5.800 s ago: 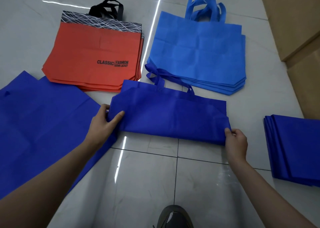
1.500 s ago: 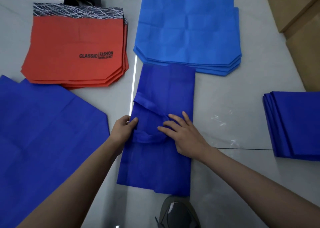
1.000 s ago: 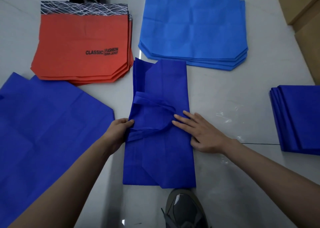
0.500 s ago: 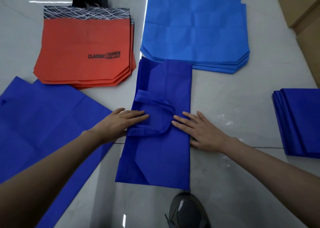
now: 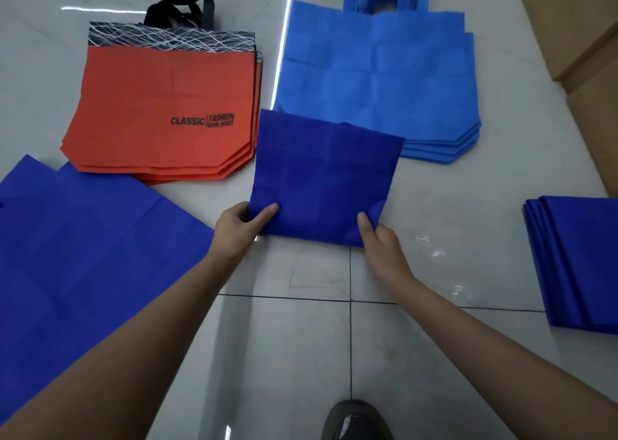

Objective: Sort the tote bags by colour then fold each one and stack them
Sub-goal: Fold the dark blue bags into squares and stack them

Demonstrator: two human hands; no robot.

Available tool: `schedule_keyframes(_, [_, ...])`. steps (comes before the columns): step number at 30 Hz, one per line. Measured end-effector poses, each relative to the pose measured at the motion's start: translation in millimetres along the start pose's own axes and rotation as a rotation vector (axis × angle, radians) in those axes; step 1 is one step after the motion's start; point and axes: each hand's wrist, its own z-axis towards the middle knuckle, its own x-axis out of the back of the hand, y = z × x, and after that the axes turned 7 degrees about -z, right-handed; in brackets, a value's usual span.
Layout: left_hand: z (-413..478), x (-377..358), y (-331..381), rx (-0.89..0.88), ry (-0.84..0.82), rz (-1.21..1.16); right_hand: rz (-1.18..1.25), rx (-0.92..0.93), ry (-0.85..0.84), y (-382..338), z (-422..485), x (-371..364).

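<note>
A dark blue tote bag [image 5: 321,175], folded into a small square, lies in the middle of the tiled floor. My left hand [image 5: 239,228] pinches its near left corner, thumb on top. At the near right corner my right hand [image 5: 379,242] pinches it the same way. Behind it lie a stack of red bags [image 5: 160,115] with black handles and a stack of light blue bags [image 5: 378,78]. Unfolded dark blue bags [image 5: 83,255] spread out at the left. A stack of folded dark blue bags [image 5: 578,262] sits at the right.
The floor [image 5: 301,339] is pale glossy tile with dark grout lines. A brown cardboard or wooden surface [image 5: 588,54] rises at the far right. The toe of a grey shoe [image 5: 354,419] shows at the bottom edge.
The long folded strip with its handles tucked in has been folded in half into a square. Both hands went from pressing flat on it to pinching its near corners.
</note>
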Motion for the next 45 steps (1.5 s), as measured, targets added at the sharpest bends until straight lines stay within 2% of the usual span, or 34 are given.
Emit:
schedule_keyframes(5, [9.0, -17.3, 3.7, 0.065, 0.231, 0.326, -0.112, -0.151, 0.108, -18.5, 34.4, -12.3])
schedule_keyframes(8, [6.3, -25.1, 10.0, 0.112, 0.315, 0.486, -0.214, -0.29, 0.149, -25.5, 49.5, -17.0])
schedule_keyframes(10, [-1.9, -30.2, 14.6, 0.081, 0.356, 0.541, -0.3, -0.303, 0.19, -26.5, 46.1, -17.0])
schedule_keyframes(13, [-18.0, -35.2, 17.1, -0.078, 0.386, 0.767, -0.495, -0.179, 0.283, -20.7, 25.7, -15.2])
schedule_keyframes(15, [-23.5, -36.1, 9.3, -0.318, 0.343, 0.971, -0.646, -0.061, 0.355, -14.2, 16.2, -17.2])
schedule_keyframes(17, [-19.6, -37.4, 2.4, -0.555, 0.227, 1.06, -0.824, 0.085, 0.422, -6.3, 16.6, -19.3])
schedule_keyframes(19, [-9.6, -41.8, -0.3, -0.597, 0.02, 1.071, -0.946, 0.298, 0.485, -4.7, 25.1, -20.3])
schedule_keyframes(20, [-4.4, -44.6, -2.7, -0.547, -0.065, 1.058, -0.972, 0.428, 0.459, -8.6, 29.2, -22.5])
schedule_keyframes(22, [2.3, -47.3, -10.0, -0.472, -0.117, 0.986, -1.028, 0.593, 0.264, -22.8, 34.3, -31.5])
schedule_keyframes(24, [4.0, -48.2, -19.5, -0.463, -0.082, 0.927, -1.088, 0.586, 0.059, -33.4, 40.4, -43.0])
schedule_keyframes(26, [4.7, -49.6, -28.6, -0.468, -0.057, 0.943, -1.097, 0.496, -0.06, -31.2, 46.1, -52.1])
schedule_keyframes(28, [4.3, -50.6, -31.7, -0.457, -0.046, 0.969, -1.104, 0.47, -0.084, -23.3, 47.4, -54.6])
schedule_keyframes(33, [3.5, -51.2, -31.0, -0.46, -0.033, 0.999, -1.085, 0.42, 0.037, -4.7, 49.5, -38.4])
schedule_keyframes(36, [3.1, -51.1, -31.0, -0.448, -0.032, 0.98, -1.09, 0.365, 0.032, 2.2, 48.0, -26.9])
schedule_keyframes(39, [4.6, -50.7, -31.5, -0.438, -0.04, 0.991, -1.148, 0.405, 0.111, -13.4, 53.7, -23.3])
schedule_keyframes(41, [4.6, -49.9, -31.2, -0.44, -0.051, 1.005, -1.152, 0.494, 0.197, -31.1, 67.7, -21.4])
schedule_keyframes(43, [5.3, -46.7, -30.8, -0.457, -0.077, 1.009, -1.21, 0.576, 0.075, -43.8, 84.4, -22.1])
schedule_keyframes(45, [9.6, -38.9, -30.9, -0.497, -0.135, 1.022, -1.241, 0.574, -0.091, -49.0, 98.3, -26.1])
